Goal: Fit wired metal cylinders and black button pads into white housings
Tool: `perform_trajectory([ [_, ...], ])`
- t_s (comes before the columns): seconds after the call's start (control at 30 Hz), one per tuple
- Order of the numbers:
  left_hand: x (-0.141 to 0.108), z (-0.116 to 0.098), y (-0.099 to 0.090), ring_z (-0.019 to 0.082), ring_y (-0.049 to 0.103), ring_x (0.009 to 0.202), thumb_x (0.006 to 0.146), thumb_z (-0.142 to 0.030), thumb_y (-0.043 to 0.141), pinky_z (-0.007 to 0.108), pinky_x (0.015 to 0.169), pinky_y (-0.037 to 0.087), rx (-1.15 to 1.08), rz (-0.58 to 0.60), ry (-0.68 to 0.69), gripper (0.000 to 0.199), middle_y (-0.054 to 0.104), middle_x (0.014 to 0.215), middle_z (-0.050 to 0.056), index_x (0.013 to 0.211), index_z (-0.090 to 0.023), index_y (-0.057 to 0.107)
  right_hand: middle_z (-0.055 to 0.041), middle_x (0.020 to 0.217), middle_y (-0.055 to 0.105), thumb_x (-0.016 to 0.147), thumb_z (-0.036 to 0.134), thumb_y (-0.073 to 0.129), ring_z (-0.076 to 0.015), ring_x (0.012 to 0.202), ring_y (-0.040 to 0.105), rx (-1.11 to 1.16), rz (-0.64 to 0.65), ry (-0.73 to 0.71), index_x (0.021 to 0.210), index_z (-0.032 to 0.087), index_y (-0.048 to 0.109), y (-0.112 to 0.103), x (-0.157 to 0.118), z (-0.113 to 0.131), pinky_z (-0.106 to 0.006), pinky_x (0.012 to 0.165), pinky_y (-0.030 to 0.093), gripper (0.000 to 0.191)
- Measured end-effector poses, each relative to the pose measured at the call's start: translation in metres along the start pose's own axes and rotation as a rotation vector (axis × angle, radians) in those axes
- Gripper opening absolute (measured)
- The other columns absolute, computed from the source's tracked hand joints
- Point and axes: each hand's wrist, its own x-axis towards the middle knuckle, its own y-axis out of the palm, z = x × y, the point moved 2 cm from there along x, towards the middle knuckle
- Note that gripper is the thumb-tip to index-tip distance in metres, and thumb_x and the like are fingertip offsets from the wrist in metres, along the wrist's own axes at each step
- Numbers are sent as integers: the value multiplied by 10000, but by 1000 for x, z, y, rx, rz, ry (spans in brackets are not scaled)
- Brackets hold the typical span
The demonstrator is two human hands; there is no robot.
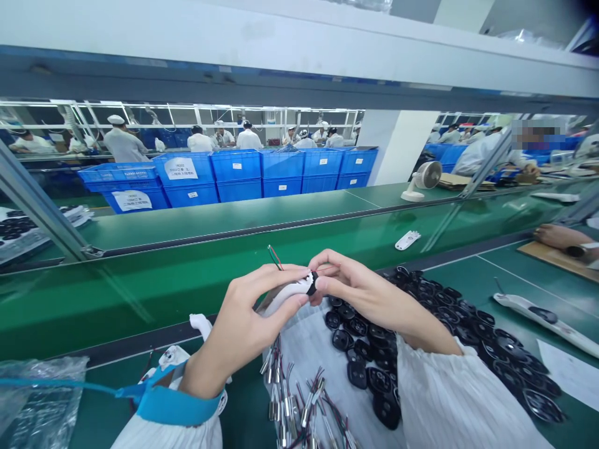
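A white curved plastic part is held in my left hand, between the thumb and the fingers. My right hand pinches a small black piece at the part's right end. Thin red and dark wires stick up behind my left fingers. Below my hands, small metal cylinders with wires lie on a white sheet. Many black plastic pieces are spread under and beside my right forearm. A blue strap circles my left wrist.
Clear plastic bag at the lower left; white parts beside my left wrist. On the green belt lies a white piece. Another person's hand and a long white part are at right. Fan and blue bins stand beyond.
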Motion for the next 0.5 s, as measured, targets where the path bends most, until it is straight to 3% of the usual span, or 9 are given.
perform_trajectory([
  [0.33, 3, -2, -5, 192, 736, 1010, 938, -222, 726, 278, 888, 566, 17, 103, -63, 203, 776, 1124, 20, 1135, -235, 776, -17, 798, 769, 916, 541, 745, -155, 778, 741, 43, 50, 5, 934, 195, 569, 1, 3, -2, -281, 746, 575, 389],
  [0.5, 2, -1, -6, 178, 724, 1070, 930, -167, 734, 267, 925, 563, -55, 100, 4, 240, 779, 1159, -1, 1143, -267, 784, -8, 749, 777, 874, 425, 820, -145, 709, 741, 116, 51, 21, 871, 193, 579, 4, 4, -3, -262, 704, 583, 334],
])
